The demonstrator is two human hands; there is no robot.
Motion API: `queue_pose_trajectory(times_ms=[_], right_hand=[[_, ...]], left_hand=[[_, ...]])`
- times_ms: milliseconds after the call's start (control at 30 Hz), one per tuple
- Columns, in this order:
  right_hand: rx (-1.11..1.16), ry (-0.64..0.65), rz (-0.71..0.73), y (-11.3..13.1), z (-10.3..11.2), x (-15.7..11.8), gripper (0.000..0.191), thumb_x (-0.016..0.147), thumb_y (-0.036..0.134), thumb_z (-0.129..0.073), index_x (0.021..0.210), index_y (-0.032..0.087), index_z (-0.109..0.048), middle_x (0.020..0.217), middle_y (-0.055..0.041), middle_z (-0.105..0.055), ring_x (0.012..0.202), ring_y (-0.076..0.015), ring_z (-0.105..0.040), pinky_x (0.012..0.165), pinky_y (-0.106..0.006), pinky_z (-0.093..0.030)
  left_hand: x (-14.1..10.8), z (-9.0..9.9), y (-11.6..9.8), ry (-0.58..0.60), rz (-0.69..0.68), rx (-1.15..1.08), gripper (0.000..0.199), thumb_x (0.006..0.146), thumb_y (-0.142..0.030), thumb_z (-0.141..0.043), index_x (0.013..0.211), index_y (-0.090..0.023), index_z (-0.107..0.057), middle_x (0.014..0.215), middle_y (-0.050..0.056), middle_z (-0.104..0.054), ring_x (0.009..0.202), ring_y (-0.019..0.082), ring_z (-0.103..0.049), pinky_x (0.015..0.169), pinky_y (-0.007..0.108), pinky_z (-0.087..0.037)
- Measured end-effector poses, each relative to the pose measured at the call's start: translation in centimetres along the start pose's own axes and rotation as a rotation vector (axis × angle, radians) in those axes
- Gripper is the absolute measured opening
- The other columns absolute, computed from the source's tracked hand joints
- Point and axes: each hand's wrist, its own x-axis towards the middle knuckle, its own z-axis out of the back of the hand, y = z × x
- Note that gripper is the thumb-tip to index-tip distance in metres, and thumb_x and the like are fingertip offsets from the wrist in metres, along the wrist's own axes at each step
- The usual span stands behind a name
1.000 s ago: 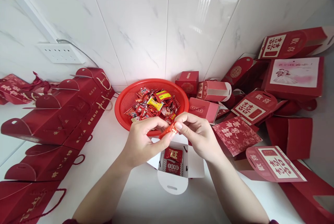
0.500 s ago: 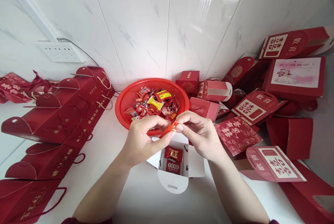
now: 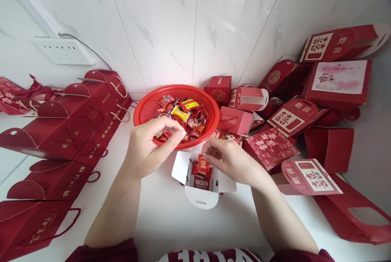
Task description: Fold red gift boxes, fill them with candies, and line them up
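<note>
Right hand [image 3: 233, 160] pinches one small red candy packet [image 3: 204, 166] in the open white-lined carton [image 3: 195, 194]; likely light and slick, best gripped by its crimped end. Left hand [image 3: 145, 146] is curled, fingertips nearly closed, contents undetermined. Counted: one carton, one basket [image 3: 149, 107]; wrapped sweets [image 3: 188, 104] uncountable.

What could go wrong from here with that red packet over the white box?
The right hand pinches the red packet near one edge, so it might slip or tip. It could also land skewed on the packets inside the white box. The box's flaps stand open, one partly beneath the right hand, which might snag it and shift the box.
</note>
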Motion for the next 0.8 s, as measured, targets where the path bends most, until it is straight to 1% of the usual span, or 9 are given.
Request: queue_pose_trajectory(times_ms=[133, 200, 300, 433, 567, 600, 667, 733, 800], right_hand=[[-0.14, 0.097, -0.069, -1.1, -2.7, 0.4, 0.015, 0.086, 0.006, -0.054, 0.089, 0.021, -0.055, 0.08, 0.0, -0.066, 0.068, -0.0144, -0.059, 0.059, -0.024, -0.041], [-0.222, 0.065, -0.057, -1.4, -3.3, 0.3, 0.013, 0.089, 0.008, -0.052, 0.093, 0.02, -0.056, 0.091, -0.0041, -0.067, 0.075, -0.017, -0.062, 0.064, -0.026, -0.043], [-0.272, -0.107, 0.028, -1.6, -2.5, -1.0, 0.012, 0.097, 0.013, -0.047, 0.099, 0.021, -0.056, 0.098, -0.0057, -0.065, 0.084, -0.019, -0.063, 0.072, -0.03, -0.046], [-0.199, -0.36, 0.164, -2.7, -0.2, -4.4, 0.012, 0.1, 0.019, -0.049, 0.108, 0.022, -0.057, 0.1, -0.0053, -0.065, 0.088, -0.0177, -0.063, 0.078, -0.03, -0.049], [-0.15, -0.599, 0.151, -5.7, -0.1, -7.7, 0.012, 0.099, 0.022, -0.054, 0.108, 0.023, -0.06, 0.102, -0.0062, -0.066, 0.085, -0.0179, -0.064, 0.074, -0.03, -0.051], [-0.121, -0.655, 0.115, -6.6, -0.5, -8.2, 0.011, 0.098, 0.024, -0.055, 0.108, 0.023, -0.061, 0.1, -0.0063, -0.066, 0.084, -0.0185, -0.064, 0.073, -0.031, -0.051], [-0.033, -0.734, 0.028, -8.1, -1.5, -8.9, 0.014, 0.098, 0.03, -0.055, 0.108, 0.022, -0.061, 0.095, -0.0062, -0.066, 0.083, -0.02, -0.064, 0.074, -0.033, -0.052], [0.06, -0.744, -0.036, -9.2, -2.7, -9.0, 0.02, 0.099, 0.037, -0.053, 0.111, 0.022, -0.06, 0.094, -0.0067, -0.066, 0.087, -0.022, -0.064, 0.079, -0.037, -0.052], [0.124, -0.685, -0.039, -9.8, -3.8, -8.9, 0.028, 0.099, 0.041, -0.05, 0.119, 0.022, -0.056, 0.101, -0.009, -0.067, 0.097, -0.0249, -0.064, 0.088, -0.042, -0.051]], left_hand=[[-0.2, 0.0, -0.2, 0.019, -0.014, 0.021, 0.006, 0.088, -0.016, -0.066, 0.083, -0.019, -0.068, 0.083, -0.003, -0.072, 0.079, 0.01, -0.066, 0.077, 0.019, -0.051], [-0.4, -0.2, -0.4, 0.043, -0.013, 0.017, 0.007, 0.088, -0.017, -0.065, 0.083, -0.019, -0.068, 0.082, -0.004, -0.072, 0.078, 0.011, -0.066, 0.077, 0.019, -0.051], [-0.5, -0.4, -0.8, 0.096, 0.037, -0.003, 0.006, 0.09, -0.02, -0.064, 0.086, -0.021, -0.069, 0.086, -0.004, -0.072, 0.082, 0.011, -0.067, 0.079, 0.019, -0.051], [-1.4, 0.0, -0.2, 0.193, 0.165, 0.045, 0.01, 0.091, -0.028, -0.063, 0.087, -0.022, -0.068, 0.088, -0.003, -0.071, 0.08, 0.012, -0.064, 0.074, 0.018, -0.05], [-4.9, 0.9, 2.3, 0.195, 0.304, 0.165, 0.02, 0.093, -0.036, -0.059, 0.083, -0.02, -0.065, 0.075, -0.003, -0.065, 0.068, 0.011, -0.056, 0.065, 0.019, -0.048], [-6.1, 1.0, 3.0, 0.218, 0.343, 0.171, 0.024, 0.093, -0.038, -0.058, 0.079, -0.02, -0.064, 0.072, -0.003, -0.063, 0.067, 0.012, -0.056, 0.063, 0.019, -0.047], [-8.7, 0.9, 4.2, 0.345, 0.416, 0.123, 0.032, 0.094, -0.041, -0.055, 0.072, -0.018, -0.062, 0.068, -0.001, -0.062, 0.065, 0.013, -0.057, 0.054, 0.019, -0.044], [-11.0, 0.2, 4.9, 0.418, 0.453, 0.077, 0.028, 0.093, -0.041, -0.055, 0.08, -0.019, -0.065, 0.074, 0.001, -0.065, 0.069, 0.015, -0.061, 0.05, 0.019, -0.044], [-12.7, -0.9, 5.1, 0.374, 0.456, 0.069, 0.024, 0.092, -0.038, -0.059, 0.107, -0.021, -0.065, 0.096, 0.004, -0.07, 0.084, 0.019, -0.065, 0.06, 0.022, -0.051]])
